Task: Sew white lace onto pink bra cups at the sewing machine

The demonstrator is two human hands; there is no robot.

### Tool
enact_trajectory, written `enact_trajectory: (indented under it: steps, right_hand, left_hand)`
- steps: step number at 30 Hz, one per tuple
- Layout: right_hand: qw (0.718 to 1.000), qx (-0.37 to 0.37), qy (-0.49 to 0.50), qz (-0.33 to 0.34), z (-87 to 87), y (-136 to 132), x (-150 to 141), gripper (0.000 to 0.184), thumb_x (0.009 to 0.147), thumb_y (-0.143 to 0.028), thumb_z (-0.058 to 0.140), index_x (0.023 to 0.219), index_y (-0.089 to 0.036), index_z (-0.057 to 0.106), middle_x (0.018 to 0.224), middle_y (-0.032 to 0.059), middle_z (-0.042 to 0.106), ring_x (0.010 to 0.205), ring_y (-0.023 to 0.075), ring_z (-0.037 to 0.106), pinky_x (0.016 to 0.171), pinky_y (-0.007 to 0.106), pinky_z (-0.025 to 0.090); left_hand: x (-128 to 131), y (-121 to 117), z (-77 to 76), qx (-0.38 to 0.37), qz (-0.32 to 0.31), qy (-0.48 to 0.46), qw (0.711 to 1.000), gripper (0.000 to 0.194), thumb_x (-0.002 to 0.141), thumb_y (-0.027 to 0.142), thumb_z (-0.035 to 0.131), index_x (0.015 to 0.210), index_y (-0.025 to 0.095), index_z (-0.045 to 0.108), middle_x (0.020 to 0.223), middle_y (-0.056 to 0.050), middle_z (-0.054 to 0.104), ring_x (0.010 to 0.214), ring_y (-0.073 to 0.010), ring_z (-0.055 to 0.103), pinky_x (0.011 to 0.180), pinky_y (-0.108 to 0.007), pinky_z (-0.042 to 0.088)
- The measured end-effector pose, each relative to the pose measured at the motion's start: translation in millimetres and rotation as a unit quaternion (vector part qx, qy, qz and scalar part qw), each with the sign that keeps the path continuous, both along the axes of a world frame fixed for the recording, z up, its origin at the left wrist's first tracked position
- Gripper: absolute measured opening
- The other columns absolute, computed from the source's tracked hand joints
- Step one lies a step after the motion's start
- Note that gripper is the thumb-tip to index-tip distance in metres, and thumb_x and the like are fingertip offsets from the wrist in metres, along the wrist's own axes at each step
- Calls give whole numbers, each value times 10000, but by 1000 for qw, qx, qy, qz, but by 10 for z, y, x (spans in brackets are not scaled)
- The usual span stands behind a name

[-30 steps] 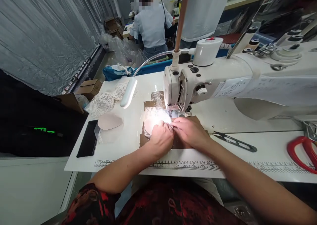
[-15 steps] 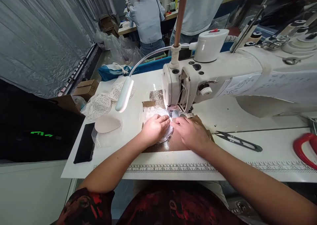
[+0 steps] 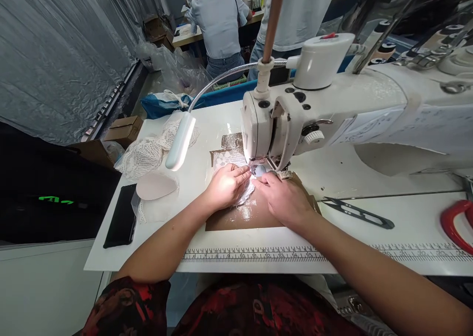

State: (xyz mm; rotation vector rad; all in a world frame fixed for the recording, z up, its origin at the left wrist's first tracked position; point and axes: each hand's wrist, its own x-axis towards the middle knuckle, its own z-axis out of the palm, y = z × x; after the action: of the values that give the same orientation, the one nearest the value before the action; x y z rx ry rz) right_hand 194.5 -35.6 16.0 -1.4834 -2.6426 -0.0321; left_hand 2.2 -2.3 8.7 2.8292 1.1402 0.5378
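A white lace piece (image 3: 245, 196) lies on the sewing machine's bed, its front part under the presser foot (image 3: 253, 169). My left hand (image 3: 226, 184) rests over the lace, fingers pressed together and fingertips close beside the foot. On the other side my right hand (image 3: 284, 197) is closed, thumb and index finger at the lace's right edge; its other fingers curl underneath and are partly hidden. The white sewing machine (image 3: 255, 126) stands over both hands. Brown tape (image 3: 236, 220) covers the bed beneath the lace.
Thread snips (image 3: 358, 213) and red-handled scissors (image 3: 456, 225) lie on the right. At left are white lace cups (image 3: 142, 154), a beige pad (image 3: 155, 186) and a black phone (image 3: 121, 217). A lamp (image 3: 181, 141) hangs above. Two people are behind the machine.
The lace has turned and shifted slightly under the foot, so less of it shows in front of my left hand. Both hands stay beside the foot. The view has shifted slightly.
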Motion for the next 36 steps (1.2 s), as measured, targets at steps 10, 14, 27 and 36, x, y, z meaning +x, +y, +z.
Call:
enact_trajectory:
  steps: [10, 14, 27, 36]
  right_hand:
    - [998, 4, 56, 1, -65, -50, 51, 427, 800, -56, 420, 1111, -228, 658, 930, 48, 624, 744, 183, 502, 616, 298, 329]
    - [993, 2, 120, -1, -77, -66, 81, 440, 835, -66, 398, 1181, -209, 631, 1037, 51, 656, 852, 187, 571, 690, 293, 404]
    - [960, -18, 240, 146, -56, -56, 164, 310, 890, -176, 427, 1060, -170, 686, 896, 72, 670, 858, 186, 589, 734, 299, 457]
    - [971, -40, 165, 166, -49, -53, 162, 285, 870, -182, 492, 1039, -223, 718, 821, 46, 618, 765, 160, 516, 683, 271, 364]
  left_hand:
    - [12, -48, -14, -44, 119, 27, 992, 391, 910, 271, 440, 1267, 181, 572, 1364, -108, 523, 1219, -306, 453, 982, -493, 394]
    - [-65, -145, 116, -72, 129, 51, 988, 398, 894, 221, 442, 1272, 208, 566, 1373, -101, 510, 1259, -321, 425, 995, -512, 383]
    - [-293, -339, 428, -223, 114, -123, 960, 430, 802, 265, 579, 1214, 142, 593, 1171, -120, 610, 1006, -225, 607, 846, -337, 512]
    - [-202, -163, 392, -440, -6, -148, 886, 121, 678, 208, 641, 651, 149, 540, 824, -26, 604, 747, -138, 551, 620, -231, 424]
